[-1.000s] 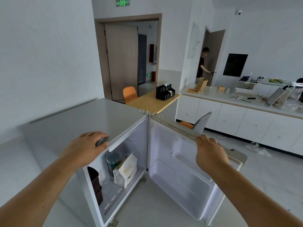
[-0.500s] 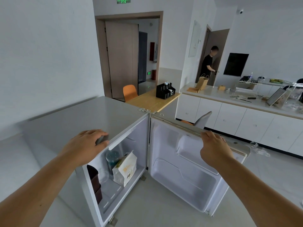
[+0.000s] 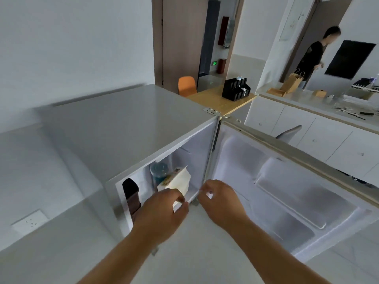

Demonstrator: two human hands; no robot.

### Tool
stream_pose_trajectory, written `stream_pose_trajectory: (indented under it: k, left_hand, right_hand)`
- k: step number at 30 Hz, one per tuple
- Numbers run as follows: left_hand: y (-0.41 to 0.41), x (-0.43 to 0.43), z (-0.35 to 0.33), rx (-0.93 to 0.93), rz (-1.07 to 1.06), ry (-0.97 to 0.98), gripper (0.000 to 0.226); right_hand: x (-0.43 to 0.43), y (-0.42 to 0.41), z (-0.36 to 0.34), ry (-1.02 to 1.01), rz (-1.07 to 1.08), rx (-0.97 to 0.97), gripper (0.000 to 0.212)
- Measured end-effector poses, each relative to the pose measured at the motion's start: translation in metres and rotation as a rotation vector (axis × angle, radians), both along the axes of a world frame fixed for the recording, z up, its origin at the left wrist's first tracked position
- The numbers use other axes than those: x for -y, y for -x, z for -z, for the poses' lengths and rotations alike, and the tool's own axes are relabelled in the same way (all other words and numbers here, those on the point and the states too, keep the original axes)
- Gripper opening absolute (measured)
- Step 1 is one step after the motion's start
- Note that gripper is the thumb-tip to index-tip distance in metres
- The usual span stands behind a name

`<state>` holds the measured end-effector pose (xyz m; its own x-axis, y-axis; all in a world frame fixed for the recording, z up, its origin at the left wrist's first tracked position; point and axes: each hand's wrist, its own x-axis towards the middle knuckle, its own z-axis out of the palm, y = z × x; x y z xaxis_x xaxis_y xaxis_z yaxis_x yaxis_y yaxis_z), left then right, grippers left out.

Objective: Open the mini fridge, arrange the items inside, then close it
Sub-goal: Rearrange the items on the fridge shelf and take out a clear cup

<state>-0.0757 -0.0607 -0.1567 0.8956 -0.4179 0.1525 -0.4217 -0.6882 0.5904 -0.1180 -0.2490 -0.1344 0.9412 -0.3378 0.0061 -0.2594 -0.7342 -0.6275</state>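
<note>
Both hands reach low toward the fridge [image 3: 123,130] opening. The left hand [image 3: 164,212] has its fingers curled at the lower front corner of the white bag [image 3: 176,184]; they touch it, but blur hides whether it is truly grasped. The right hand [image 3: 220,198] hovers just right of the bag, near the hinge-side edge of the opening, its fingers loosely bent and pinching nothing that can be made out.

Just beyond the left hand, the bag leans tilted in the middle of the compartment. To that hand's left a dark container [image 3: 131,193] stands by the near wall. Behind the bag, further in, sits a bluish jar [image 3: 159,171]. That makes 3 items visible; the rest of the interior is hidden by the fridge top.

To the right of the right hand, the door [image 3: 287,191] hangs wide open, its inner shelves bare.

The step in hand seems to be the arranging, only begun. To do it well, take the bag by its body rather than by 1 corner, since a soft bag will likely fold or sag. The right hand can steady its top. Set it upright and clear of the jar, so nothing gets knocked and the door can shut freely.

Far off, a person [image 3: 315,56] stands in a doorway.
</note>
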Motion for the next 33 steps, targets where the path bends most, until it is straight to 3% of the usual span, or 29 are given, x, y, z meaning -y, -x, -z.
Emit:
stream_pose_trajectory:
  k: [3,8,13,18,25,33]
  left_hand:
    - [-0.016,0.01,0.061,-0.348,-0.224,0.181,0.027]
    - [-0.05,0.028,0.126,-0.6,-0.452,0.487,0.06]
    - [-0.079,0.048,0.154,-0.668,-0.545,0.635,0.074]
    - [-0.093,0.054,0.17,-0.677,-0.535,0.711,0.076]
    - [-0.107,0.054,0.187,-0.707,-0.548,0.724,0.075]
    - [-0.095,0.061,0.191,-0.832,-0.657,0.776,0.053]
  right_hand:
    - [-0.017,-0.052,0.038,-0.217,0.07,-0.13,0.025]
    - [-0.034,-0.125,0.096,-0.248,0.093,-0.2,0.034]
    - [-0.035,-0.169,0.126,-0.207,0.127,-0.283,0.05]
    - [-0.032,-0.186,0.145,-0.186,0.068,-0.303,0.028]
    - [-0.023,-0.189,0.15,-0.27,0.106,-0.274,0.029]
    - [0.004,-0.167,0.142,-0.231,0.051,-0.345,0.023]
